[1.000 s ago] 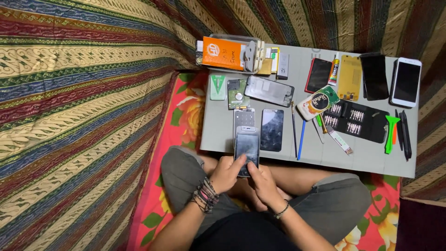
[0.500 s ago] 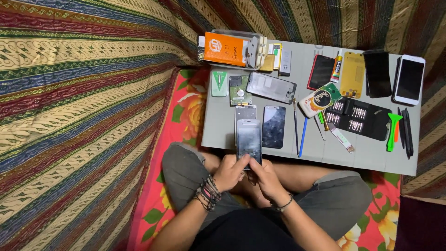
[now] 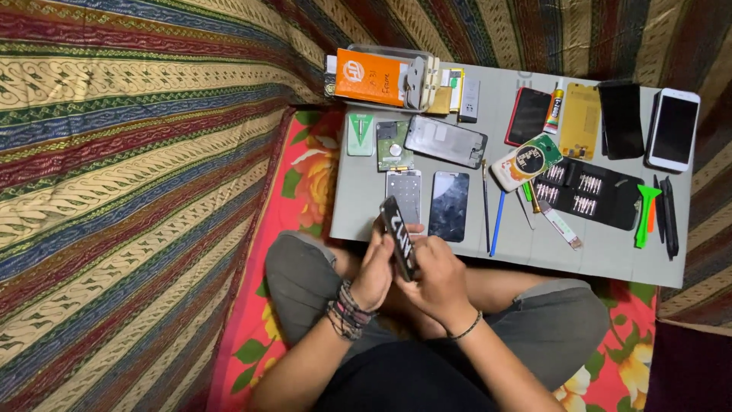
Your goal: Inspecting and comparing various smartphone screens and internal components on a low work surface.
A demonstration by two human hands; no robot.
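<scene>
We hold a dark phone (image 3: 398, 237) on edge between both hands above our lap, just at the near edge of the grey board (image 3: 610, 255): our left hand (image 3: 376, 268) wraps it from the left with fingers closed around its side, and our right hand (image 3: 436, 279) clasps it from the right, thumb pressed against it. At the board's far left corner sits an orange rectangular package (image 3: 370, 78) with a round white mark and dark handwriting, in front of a clear plastic box (image 3: 415, 72). Below it lies a small green card (image 3: 360, 134). Mid-board, a white oblong pack with a round black label (image 3: 526, 161) rests tilted beside a black tool case (image 3: 587, 194). A yellow phone cover (image 3: 579, 120) lies further back.
</scene>
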